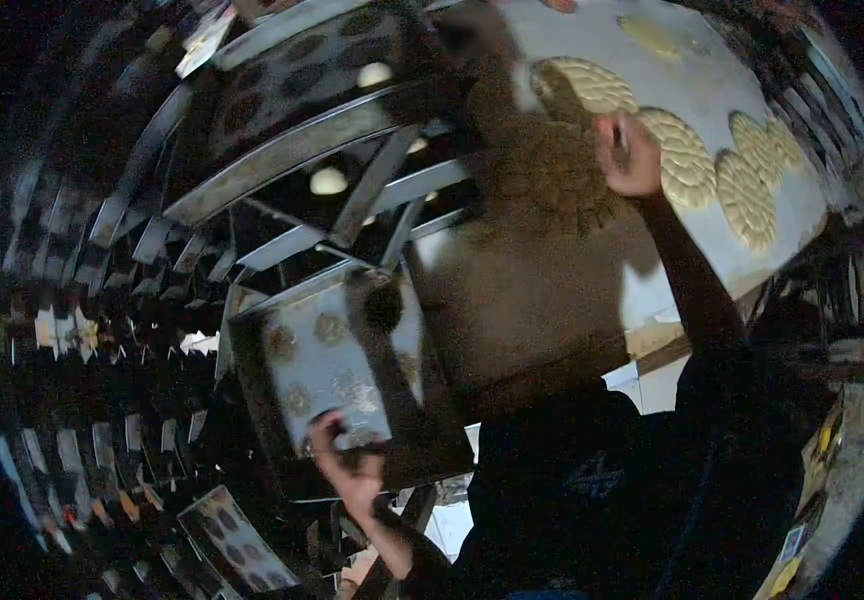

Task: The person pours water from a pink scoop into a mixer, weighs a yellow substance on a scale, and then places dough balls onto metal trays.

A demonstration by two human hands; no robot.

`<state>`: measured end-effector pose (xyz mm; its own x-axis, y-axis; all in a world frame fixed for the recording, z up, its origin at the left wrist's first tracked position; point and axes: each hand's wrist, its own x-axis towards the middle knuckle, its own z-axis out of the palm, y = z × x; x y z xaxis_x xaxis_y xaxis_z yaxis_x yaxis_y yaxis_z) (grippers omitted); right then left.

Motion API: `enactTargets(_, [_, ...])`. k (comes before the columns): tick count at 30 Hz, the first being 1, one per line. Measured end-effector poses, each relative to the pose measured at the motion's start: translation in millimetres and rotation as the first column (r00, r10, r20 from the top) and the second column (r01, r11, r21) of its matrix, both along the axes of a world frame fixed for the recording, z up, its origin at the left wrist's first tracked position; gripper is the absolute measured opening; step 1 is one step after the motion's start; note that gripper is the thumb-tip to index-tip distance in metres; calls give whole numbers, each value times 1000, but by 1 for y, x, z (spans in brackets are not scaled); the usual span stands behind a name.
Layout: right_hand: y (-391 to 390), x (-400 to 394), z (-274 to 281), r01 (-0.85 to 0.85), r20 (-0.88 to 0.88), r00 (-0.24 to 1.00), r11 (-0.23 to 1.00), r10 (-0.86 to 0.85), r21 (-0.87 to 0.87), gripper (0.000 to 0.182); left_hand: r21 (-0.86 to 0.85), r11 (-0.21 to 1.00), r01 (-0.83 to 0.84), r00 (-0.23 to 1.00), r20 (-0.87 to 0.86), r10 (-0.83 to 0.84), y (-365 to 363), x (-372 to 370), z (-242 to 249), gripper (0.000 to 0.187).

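Note:
My left hand [350,475] is over the near edge of a baking tray [282,480], its thumb and fingers apart in a curve and nothing visible between them. Light patterned rounds [332,328] lie on the tray's pale surface. Above the worktable [802,205], my right hand [634,160] is closed, with fingers curled in; whatever it may hold is hidden. Beside it lies a scored, flattened dough piece [680,158]. Another dough piece [592,84] is farther back, and a patterned round in shadow [552,180] lies to the hand's left.
More scored dough [747,198] lies at the table's right. A dark tray with round hollows [302,75] rests on a metal frame [382,185] at upper left, with dough balls [329,181] nearby. Racks with metal edges line the left side. Another person's fingers [560,4] show at the top.

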<state>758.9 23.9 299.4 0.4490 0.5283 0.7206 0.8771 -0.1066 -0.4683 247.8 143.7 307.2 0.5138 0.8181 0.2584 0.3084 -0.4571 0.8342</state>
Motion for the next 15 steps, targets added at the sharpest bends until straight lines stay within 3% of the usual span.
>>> enactTargets(1, [-32,-3,-37,114,-221,967,991,-126,-66,20,-198,952,232,972,23,-233,-3,19,-7,36])
enactTargets(2, [-64,4,-83,265,196,952,956,-237,-128,10,-378,816,437,894,85,-439,-6,40,-13,43])
enactTargets(3, [-95,3,-117,382,319,904,874,-285,-302,12,-277,835,475,817,-213,-536,-19,80,4,45])
enactTargets(4, [-130,2,-172,338,172,939,896,-298,-290,12,-182,827,532,676,-497,-544,-31,122,22,46])
enactTargets(6, [-175,-10,-206,275,0,960,938,-281,-212,17,30,573,819,552,-312,-773,-23,168,-36,42])
enactTargets(8, [-201,-18,-233,253,-270,899,912,-344,-322,26,-234,677,698,635,-235,-736,-23,229,-84,38])
enactTargets(9, [-203,-23,-216,284,-248,876,858,-414,-428,30,-228,681,696,634,-249,-732,-33,244,-104,38])
enactTargets(10, [-201,-24,-192,321,-218,847,793,-485,-518,35,-206,752,626,640,-415,-647,-41,263,-121,36])
enactTargets(13, [-212,-9,-256,322,-277,777,735,-565,-597,34,84,891,446,636,-731,-250,-42,392,-149,36])
enactTargets(14, [-212,-5,-276,293,-310,754,720,-579,-629,34,216,899,381,745,-647,-161,-53,399,-177,41])
enactTargets(15, [-206,2,-260,333,-296,762,741,-576,-584,34,326,898,295,855,-509,-96,-60,402,-204,46])
